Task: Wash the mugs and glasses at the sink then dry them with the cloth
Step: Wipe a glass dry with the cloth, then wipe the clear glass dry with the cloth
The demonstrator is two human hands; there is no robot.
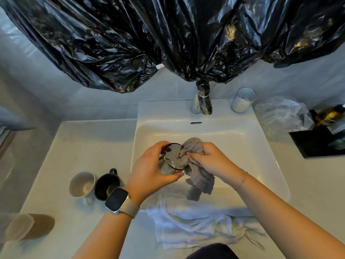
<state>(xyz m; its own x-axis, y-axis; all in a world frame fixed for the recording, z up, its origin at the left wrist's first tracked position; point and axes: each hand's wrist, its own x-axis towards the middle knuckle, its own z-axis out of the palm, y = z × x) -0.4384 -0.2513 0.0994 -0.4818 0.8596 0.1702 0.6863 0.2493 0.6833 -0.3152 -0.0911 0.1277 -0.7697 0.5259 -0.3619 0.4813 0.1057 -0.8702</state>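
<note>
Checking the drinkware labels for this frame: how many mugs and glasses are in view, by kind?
Mugs: 2, a white mug and a black mug, side by side on the counter left of the sink.
Glasses: 2, one held in the left hand with the grey cloth pushed in by the right hand, and one clear glass beside the tap.
Total: 4

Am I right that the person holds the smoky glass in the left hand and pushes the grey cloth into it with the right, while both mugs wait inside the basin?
Nearly. The head view shows the white mug and black mug on the counter left of the basin, not inside it.
</note>
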